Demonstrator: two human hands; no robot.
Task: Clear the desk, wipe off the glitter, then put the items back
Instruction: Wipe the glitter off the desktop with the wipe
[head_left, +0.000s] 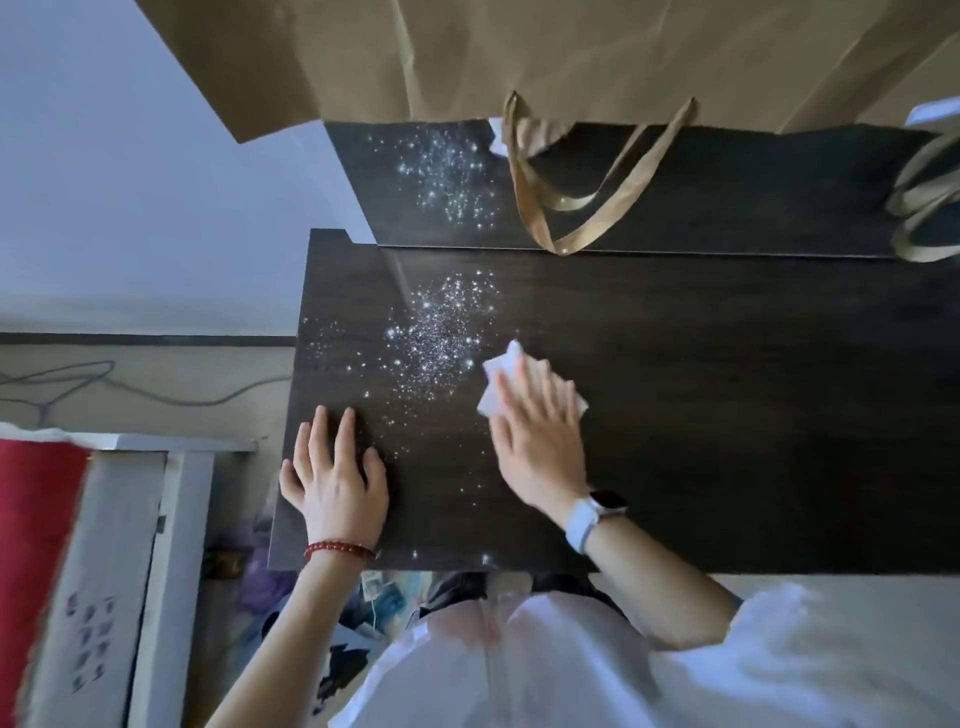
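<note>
- The right hand (540, 441) pressed a white tissue (501, 371) flat under straight fingers (537, 387), just right of the glitter (436, 338) on the counter (753, 415), placed to sweep across it.
- The left hand (337, 478) lay flat, fingers released, likely steadying the body.
- A paper bag (519, 52) stood on the rear shelf (727, 208), which also carried glitter; its contents were hidden.

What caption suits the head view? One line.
Right hand presses a white paper tissue beside silver glitter on the dark wooden desk; left hand rests flat.
</note>
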